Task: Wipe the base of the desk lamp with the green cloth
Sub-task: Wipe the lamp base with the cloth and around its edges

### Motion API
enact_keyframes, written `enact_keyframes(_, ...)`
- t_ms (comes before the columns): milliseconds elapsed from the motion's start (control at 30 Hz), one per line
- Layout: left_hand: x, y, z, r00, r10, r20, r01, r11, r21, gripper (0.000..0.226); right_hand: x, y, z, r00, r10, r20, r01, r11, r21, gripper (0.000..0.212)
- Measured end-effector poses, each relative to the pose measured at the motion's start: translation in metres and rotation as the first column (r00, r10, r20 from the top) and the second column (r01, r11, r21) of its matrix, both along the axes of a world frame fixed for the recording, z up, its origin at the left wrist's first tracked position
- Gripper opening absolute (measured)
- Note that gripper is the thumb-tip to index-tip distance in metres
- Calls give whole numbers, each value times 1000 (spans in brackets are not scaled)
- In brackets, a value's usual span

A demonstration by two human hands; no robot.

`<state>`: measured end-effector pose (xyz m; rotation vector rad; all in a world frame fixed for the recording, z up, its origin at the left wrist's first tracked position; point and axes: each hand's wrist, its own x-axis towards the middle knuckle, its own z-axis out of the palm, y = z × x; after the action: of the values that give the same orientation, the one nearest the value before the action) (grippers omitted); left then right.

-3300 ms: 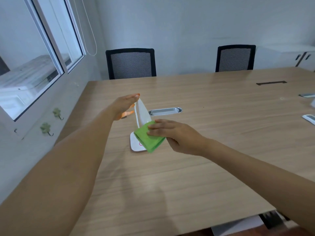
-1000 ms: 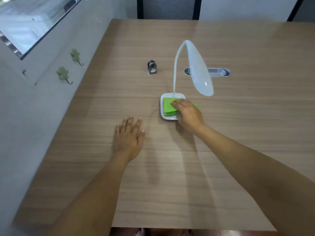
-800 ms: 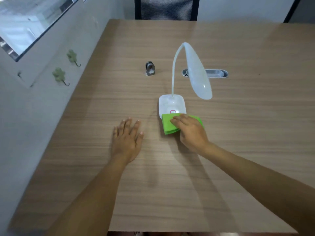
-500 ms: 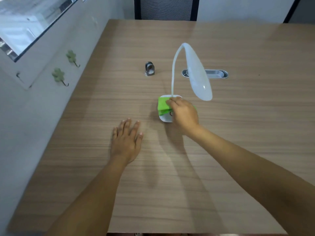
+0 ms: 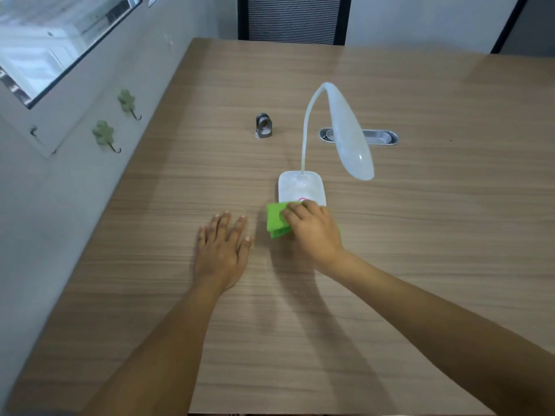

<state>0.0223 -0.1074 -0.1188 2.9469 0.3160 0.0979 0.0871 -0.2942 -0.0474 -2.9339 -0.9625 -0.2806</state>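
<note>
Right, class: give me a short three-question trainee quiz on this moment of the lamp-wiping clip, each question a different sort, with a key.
1. True or false: the left hand is steadying the desk lamp.
2. Multiple choice: the green cloth under the right hand lies
A. spread over the whole lamp base
B. at the near edge of the lamp base, mostly on the wooden table
C. draped on the lamp head
3. Fill in: the small metal object stands to the ___ of the lamp's neck in the picture.

Key: 1 false, it lies flat on the table; 2 B; 3 left.
</note>
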Motion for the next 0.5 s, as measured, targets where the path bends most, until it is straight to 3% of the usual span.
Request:
enact_keyframes(67, 0, 0, 0, 1000, -3, -3, 3, 1000, 7, 62, 16, 6, 16, 995, -99, 7, 99, 995, -3, 26)
enact_keyframes(167, 0, 1, 0, 1000, 1, -10, -1, 1000, -8, 64, 37, 17, 26, 964, -203, -173, 191, 978, -82, 36)
enact_keyframes(233, 0, 0, 1, 1000, 5, -14, -5, 1000, -8, 65, 44, 20, 20, 953, -226, -203, 205, 972, -116, 37)
enact_keyframes(400, -1, 0, 2, 1000, 5, -24, -5, 1000, -8, 66, 21, 23, 2, 978, -167, -129, 158, 985, -71, 40)
enact_keyframes(500, -2, -1, 3, 1000, 9, -9, -8, 1000, 4, 65, -12, 14, -12, 993, -38, -110, 37, 999, -12, 45)
